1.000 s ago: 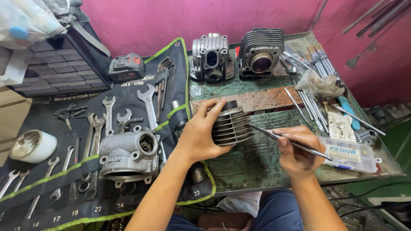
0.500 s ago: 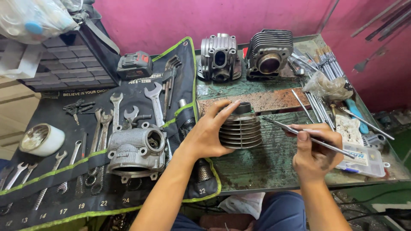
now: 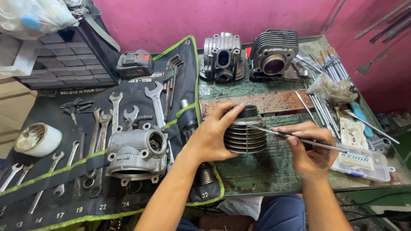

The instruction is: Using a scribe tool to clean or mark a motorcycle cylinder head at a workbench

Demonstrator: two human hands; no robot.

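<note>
Head view: left hand [image 3: 214, 137] clamps the finned engine cylinder [image 3: 246, 133] at bench [image 3: 265, 171] centre, while right hand [image 3: 310, 152] pinches a thin metal pick [image 3: 299, 139], tip at the top fin. 2 more engine castings wait at 12 o'clock; work looks midway.

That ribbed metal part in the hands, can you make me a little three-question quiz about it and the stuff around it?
1. True or false: the left hand grips the finned cylinder.
2. What does the right hand hold: A) a spanner, B) a thin metal rod, C) a roll of tape?
3. Where does the grey engine casing lie: on the black tool roll or on the green bench?

Key: 1 true. 2 B, its tip reaches the cylinder's top. 3 On the tool roll, left of the hands.
</note>
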